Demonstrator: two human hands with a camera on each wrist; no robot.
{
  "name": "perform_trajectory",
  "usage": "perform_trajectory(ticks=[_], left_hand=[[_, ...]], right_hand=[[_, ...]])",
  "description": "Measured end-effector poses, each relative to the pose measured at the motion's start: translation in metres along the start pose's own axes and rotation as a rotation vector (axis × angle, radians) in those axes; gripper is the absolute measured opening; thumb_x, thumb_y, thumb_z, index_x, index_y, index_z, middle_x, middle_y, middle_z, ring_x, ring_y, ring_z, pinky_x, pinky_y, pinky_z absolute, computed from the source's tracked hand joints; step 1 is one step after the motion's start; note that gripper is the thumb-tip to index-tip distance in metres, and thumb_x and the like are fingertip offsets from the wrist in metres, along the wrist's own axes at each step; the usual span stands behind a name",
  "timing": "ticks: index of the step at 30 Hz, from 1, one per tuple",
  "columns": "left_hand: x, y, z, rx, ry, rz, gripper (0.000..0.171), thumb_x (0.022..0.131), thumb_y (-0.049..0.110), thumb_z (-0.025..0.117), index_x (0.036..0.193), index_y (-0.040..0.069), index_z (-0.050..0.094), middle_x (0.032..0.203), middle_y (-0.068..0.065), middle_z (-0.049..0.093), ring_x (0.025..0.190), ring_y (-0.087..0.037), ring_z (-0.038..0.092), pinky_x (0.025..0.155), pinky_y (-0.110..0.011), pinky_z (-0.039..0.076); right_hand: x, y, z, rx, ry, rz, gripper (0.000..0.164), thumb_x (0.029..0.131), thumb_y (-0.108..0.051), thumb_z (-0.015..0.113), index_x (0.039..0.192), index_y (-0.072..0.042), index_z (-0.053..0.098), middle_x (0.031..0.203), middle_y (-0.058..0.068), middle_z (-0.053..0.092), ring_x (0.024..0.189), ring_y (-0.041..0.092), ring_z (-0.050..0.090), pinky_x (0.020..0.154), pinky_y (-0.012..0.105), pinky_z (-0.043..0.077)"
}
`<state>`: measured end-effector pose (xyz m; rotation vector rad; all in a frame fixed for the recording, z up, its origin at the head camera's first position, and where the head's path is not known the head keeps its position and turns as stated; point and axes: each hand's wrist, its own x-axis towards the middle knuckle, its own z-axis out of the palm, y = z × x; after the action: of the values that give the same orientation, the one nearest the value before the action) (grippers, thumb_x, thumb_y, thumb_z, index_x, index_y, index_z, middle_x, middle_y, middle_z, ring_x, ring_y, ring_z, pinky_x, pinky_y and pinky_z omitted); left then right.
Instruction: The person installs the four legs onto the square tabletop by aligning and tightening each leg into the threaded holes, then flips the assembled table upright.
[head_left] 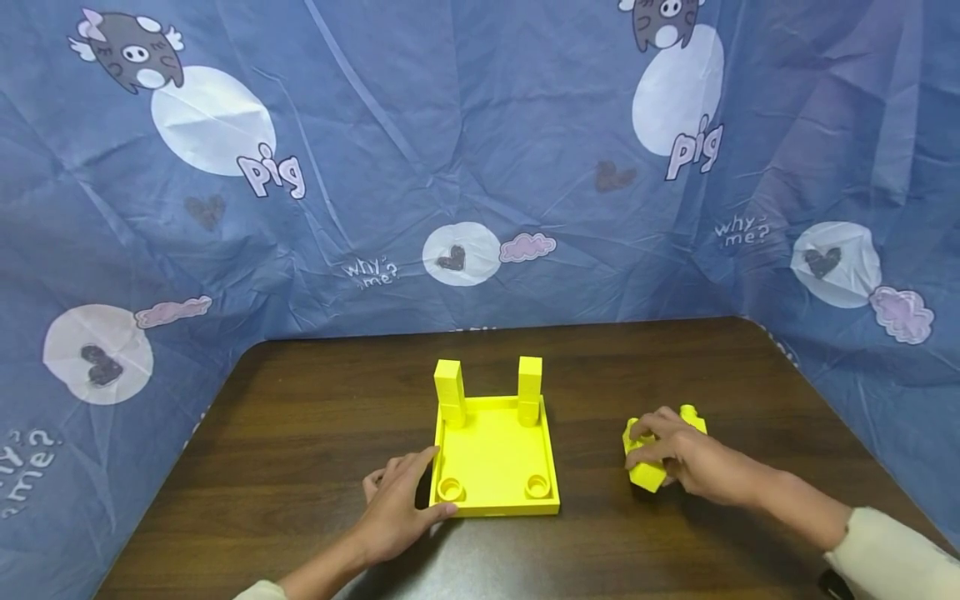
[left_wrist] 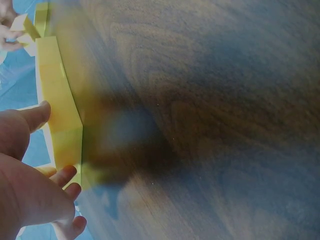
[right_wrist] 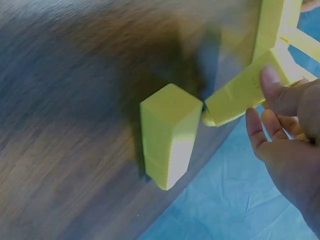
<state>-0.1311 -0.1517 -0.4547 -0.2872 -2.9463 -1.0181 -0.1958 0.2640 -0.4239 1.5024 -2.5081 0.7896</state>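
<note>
A square yellow tray [head_left: 495,454] with low walls lies on the table. Two yellow posts [head_left: 529,387] stand upright at its far corners, and round sockets [head_left: 537,487] sit at the near corners. My left hand [head_left: 397,508] holds the tray's near left corner, thumb on the near wall and fingers at the left side. Right of the tray, my right hand [head_left: 693,458] grips a yellow block [right_wrist: 240,95] between thumb and fingers; a rounded peg shows at its end. Close by, another yellow block [right_wrist: 170,135] is on the table, partly behind the hand in the head view.
The dark wooden table [head_left: 300,433] has rounded far corners. A blue cloth [head_left: 420,167] with printed pigs and hearts hangs behind and at both sides. A small black object [head_left: 834,583] shows beneath the right sleeve.
</note>
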Motion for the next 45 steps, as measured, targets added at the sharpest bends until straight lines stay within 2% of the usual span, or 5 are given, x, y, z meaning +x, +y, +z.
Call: perform_trajectory(ticks=[5, 9, 18, 26, 45], left_hand=[[0.000, 0.000, 0.000, -0.003, -0.005, -0.004, 0.079, 0.078, 0.033, 0.088, 0.143, 0.006, 0.052, 0.133, -0.012, 0.061, 0.121, -0.033, 0.049, 0.097, -0.062, 0.021], [0.000, 0.000, 0.000, -0.003, -0.003, -0.002, 0.079, 0.078, 0.033, 0.088, 0.143, 0.006, 0.052, 0.133, -0.012, 0.061, 0.121, -0.033, 0.049, 0.097, -0.062, 0.021], [-0.001, 0.000, 0.001, -0.012, 0.004, 0.004, 0.078, 0.079, 0.032, 0.088, 0.143, 0.006, 0.052, 0.132, -0.012, 0.061, 0.122, -0.033, 0.049, 0.098, -0.061, 0.021], [-0.001, -0.001, 0.001, -0.019, 0.000, 0.003, 0.078, 0.079, 0.032, 0.087, 0.143, 0.006, 0.052, 0.133, -0.012, 0.060, 0.122, -0.033, 0.049, 0.098, -0.062, 0.020], [-0.001, 0.000, 0.001, -0.016, 0.007, 0.009, 0.077, 0.080, 0.030, 0.087, 0.143, 0.004, 0.052, 0.133, -0.012, 0.060, 0.122, -0.032, 0.049, 0.098, -0.061, 0.020]], right_hand=[[0.008, -0.008, -0.008, 0.196, 0.008, 0.148, 0.056, 0.071, 0.021, 0.076, 0.111, -0.019, 0.074, 0.117, 0.007, 0.060, 0.107, 0.014, 0.051, 0.072, 0.028, 0.055], [0.013, -0.012, -0.014, 0.345, 0.038, 0.250, 0.043, 0.079, 0.014, 0.075, 0.115, -0.010, 0.073, 0.118, 0.011, 0.061, 0.106, 0.010, 0.054, 0.074, 0.031, 0.057], [0.019, -0.015, -0.019, 0.417, 0.080, 0.376, 0.035, 0.087, -0.007, 0.076, 0.122, -0.010, 0.071, 0.119, 0.009, 0.064, 0.091, 0.011, 0.057, 0.072, 0.027, 0.051], [0.026, -0.022, -0.021, 0.437, 0.060, 0.474, 0.038, 0.088, -0.004, 0.074, 0.126, -0.006, 0.068, 0.123, 0.011, 0.063, 0.095, 0.018, 0.058, 0.077, 0.028, 0.051], [0.051, -0.034, -0.016, 0.666, 0.102, 0.516, 0.047, 0.088, -0.001, 0.073, 0.134, 0.002, 0.062, 0.126, 0.021, 0.061, 0.102, 0.026, 0.066, 0.083, 0.033, 0.056]])
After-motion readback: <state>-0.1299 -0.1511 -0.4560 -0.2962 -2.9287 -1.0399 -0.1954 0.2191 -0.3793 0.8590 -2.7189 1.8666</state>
